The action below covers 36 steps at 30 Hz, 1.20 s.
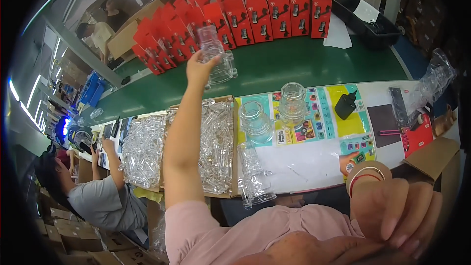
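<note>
Stretched forward over the green bench, my left hand is closed around a clear, stepped vessel that widens toward its lower end. My right hand is raised close to the camera at the lower right. Its fingers are curled together, and whatever lies inside them is hidden. Two clear round jars stand on a printed colourful sheet in front of me. Another clear stepped vessel lies at the near table edge, beside a carton of clear parts.
Red boxes with raised flaps line the far side of the green bench. A black bottle is on the sheet. Farther right are a black tray, a clear wrapped bundle and cardboard. A co-worker sits at left.
</note>
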### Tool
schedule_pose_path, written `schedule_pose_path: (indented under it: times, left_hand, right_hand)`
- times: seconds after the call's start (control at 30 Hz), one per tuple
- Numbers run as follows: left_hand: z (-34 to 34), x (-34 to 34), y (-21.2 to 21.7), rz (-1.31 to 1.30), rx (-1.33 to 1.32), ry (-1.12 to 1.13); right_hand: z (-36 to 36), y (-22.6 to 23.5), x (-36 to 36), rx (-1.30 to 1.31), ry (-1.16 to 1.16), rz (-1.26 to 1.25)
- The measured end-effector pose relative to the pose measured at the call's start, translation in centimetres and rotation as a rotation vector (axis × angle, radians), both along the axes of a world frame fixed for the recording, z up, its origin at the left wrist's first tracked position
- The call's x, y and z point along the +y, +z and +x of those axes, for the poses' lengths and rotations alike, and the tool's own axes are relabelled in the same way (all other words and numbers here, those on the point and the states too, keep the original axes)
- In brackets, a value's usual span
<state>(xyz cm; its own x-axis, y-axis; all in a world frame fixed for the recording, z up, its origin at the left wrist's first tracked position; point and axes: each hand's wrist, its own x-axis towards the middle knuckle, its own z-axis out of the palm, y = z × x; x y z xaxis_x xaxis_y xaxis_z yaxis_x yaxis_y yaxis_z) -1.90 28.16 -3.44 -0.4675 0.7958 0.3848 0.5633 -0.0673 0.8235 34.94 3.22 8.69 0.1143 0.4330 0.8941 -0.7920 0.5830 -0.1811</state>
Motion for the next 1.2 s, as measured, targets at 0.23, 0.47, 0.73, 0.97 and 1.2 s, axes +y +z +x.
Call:
schedule_pose_path:
  times: [0.23,0.47,0.73,0.97,1.2]
  left_hand:
    - [-1.5,4.1,-5.7,-0.455,0.350,0.055]
    - [-0.8,-1.7,-2.2,-0.531,0.796,0.008]
    - [-13.9,-18.4,-0.9,-0.419,0.918,0.357]
    - [-21.3,-28.4,-4.9,-0.607,0.818,0.450]
    - [-24.0,-29.2,-8.2,-0.289,0.969,0.446]
  right_hand:
    - [-0.2,0.2,0.2,-0.342,-0.222,-0.260]
    - [-2.5,1.4,-0.6,-0.159,0.003,-0.409]
    - [0.5,-0.9,0.9,-0.409,0.230,-0.152]
    - [2.2,-6.9,5.2,-0.339,-0.520,-0.241]
    - [8.1,-14.1,8.6,-0.281,-0.877,-0.593]
